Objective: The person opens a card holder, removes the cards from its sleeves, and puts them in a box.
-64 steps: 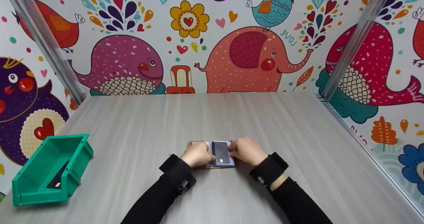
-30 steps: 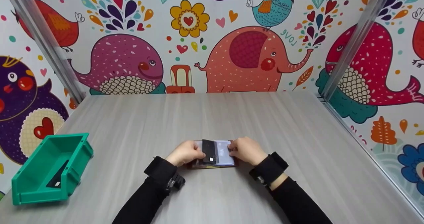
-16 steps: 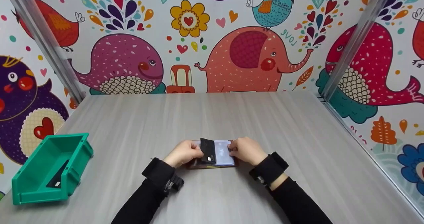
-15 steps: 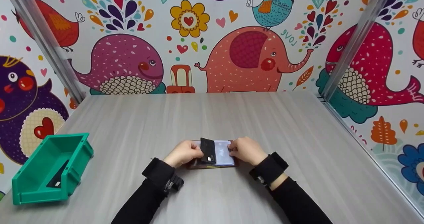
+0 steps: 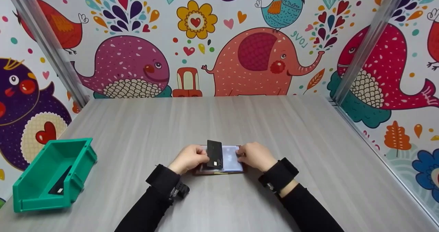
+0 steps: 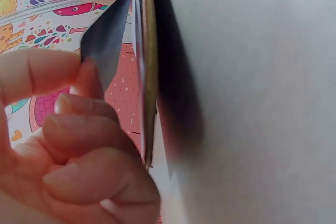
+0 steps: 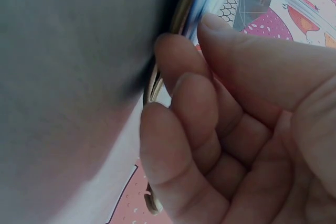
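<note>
In the head view a card holder (image 5: 232, 158) with clear plastic sleeves lies spread on the table, its brown cover edge showing. A black VIP card (image 5: 215, 153) with a small pale chip stands tilted over its left half. My left hand (image 5: 189, 158) pinches the card's left edge between thumb and forefinger; the left wrist view shows the card (image 6: 107, 38) slanting up from the sleeves, its other fingers curled. At the holder's right edge, my right hand (image 5: 257, 155) pinches the sleeves and cover between thumb and fingers, as the right wrist view shows with the hand (image 7: 236, 114) close up.
A green plastic bin (image 5: 43, 204) stands at the left of the table (image 5: 137, 132), with another black card (image 5: 61, 182) lying inside. Walls (image 5: 195, 53) with cartoon animals close off the back and sides, with metal posts (image 5: 358, 50) at the corners.
The black card, flat over the right-hand sleeve at first, has come leftward and tilted up in my left hand, then risen slightly away from me. My right hand stays at the holder's edge.
</note>
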Action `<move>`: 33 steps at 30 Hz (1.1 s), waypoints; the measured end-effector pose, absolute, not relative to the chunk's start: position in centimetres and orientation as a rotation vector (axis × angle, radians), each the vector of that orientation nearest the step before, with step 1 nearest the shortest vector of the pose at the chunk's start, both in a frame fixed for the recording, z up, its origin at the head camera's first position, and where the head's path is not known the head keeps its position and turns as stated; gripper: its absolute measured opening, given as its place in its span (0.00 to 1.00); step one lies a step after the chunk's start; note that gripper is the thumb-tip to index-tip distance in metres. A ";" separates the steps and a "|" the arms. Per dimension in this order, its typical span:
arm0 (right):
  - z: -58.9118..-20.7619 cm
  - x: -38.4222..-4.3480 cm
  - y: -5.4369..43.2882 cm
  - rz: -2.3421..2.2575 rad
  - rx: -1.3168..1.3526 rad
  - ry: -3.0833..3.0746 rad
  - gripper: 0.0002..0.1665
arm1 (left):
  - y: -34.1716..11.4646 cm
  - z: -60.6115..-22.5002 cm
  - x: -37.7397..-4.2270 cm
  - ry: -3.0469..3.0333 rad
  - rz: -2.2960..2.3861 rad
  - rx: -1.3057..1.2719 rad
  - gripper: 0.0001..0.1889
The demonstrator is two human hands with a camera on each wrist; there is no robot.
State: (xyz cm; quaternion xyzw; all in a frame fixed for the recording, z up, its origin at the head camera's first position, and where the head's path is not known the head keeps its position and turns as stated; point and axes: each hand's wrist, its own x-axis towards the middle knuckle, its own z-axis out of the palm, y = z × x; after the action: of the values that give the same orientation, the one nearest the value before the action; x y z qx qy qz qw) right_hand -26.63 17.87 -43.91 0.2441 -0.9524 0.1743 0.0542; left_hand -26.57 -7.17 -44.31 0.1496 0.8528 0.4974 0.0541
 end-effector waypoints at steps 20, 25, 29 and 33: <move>-43.7 -26.6 17.8 0.533 0.711 -2.935 0.03 | -18.0 -41.0 -24.3 2.896 1.372 0.329 0.07; -43.8 -26.6 17.9 0.525 0.701 -2.927 0.04 | -20.1 -39.7 -23.4 2.998 1.227 0.333 0.09; -43.8 -26.6 17.9 0.531 0.705 -2.923 0.04 | -21.4 -38.8 -22.6 3.050 1.149 0.340 0.10; -43.9 -26.7 17.9 0.546 0.713 -2.921 0.05 | -22.7 -38.0 -22.2 3.112 1.068 0.358 0.10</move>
State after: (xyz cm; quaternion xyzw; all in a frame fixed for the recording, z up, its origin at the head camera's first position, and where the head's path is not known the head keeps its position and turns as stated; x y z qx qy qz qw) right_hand -26.70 17.87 -43.90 0.2333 -0.9549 0.1785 0.0430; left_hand -22.17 -22.73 -38.02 0.1078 0.9370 0.3215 -0.0840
